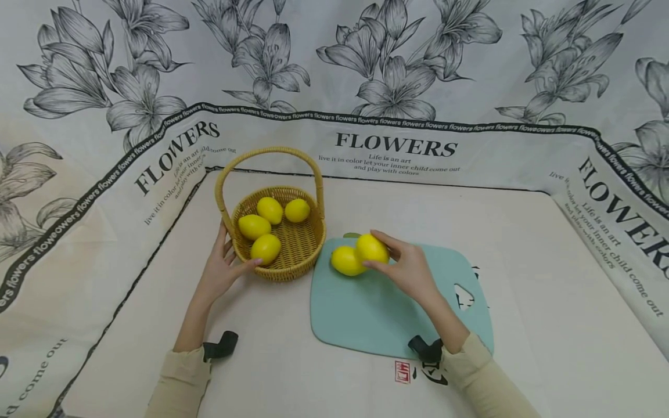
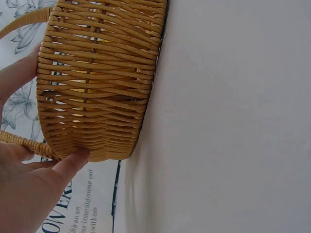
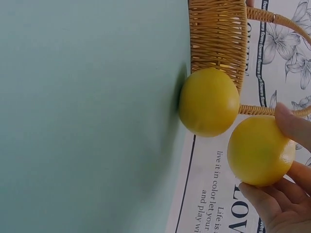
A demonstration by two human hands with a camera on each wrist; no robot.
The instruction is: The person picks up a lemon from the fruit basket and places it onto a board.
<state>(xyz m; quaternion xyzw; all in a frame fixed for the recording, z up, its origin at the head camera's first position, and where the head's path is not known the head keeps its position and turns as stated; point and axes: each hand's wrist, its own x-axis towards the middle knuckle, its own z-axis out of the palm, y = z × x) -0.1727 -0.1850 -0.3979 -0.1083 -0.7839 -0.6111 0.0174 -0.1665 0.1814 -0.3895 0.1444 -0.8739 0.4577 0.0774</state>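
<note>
A woven basket [image 1: 292,270] with a tall arched handle holds several yellow lemons [image 1: 269,210]. My left hand [image 1: 219,273] grips the basket at its left side, thumb over the near rim and fingers along the outer wall. In the left wrist view, the fingertips press against the weave [image 2: 97,82]. My right hand [image 1: 410,270] pinches one lemon [image 3: 261,151] between thumb and fingers, above the light blue cutting board [image 1: 360,319]. Another lemon [image 3: 210,102] lies on the board, just left of the held one in the head view and partly overlapped by it.
The cutting board's left edge meets the basket's right side. A small green piece [image 1: 351,235] shows at the board's far edge. The white table [image 1: 272,360] is bordered by floral printed cloth [image 1: 292,133]. Black straps [image 1: 222,345] sit at both wrists.
</note>
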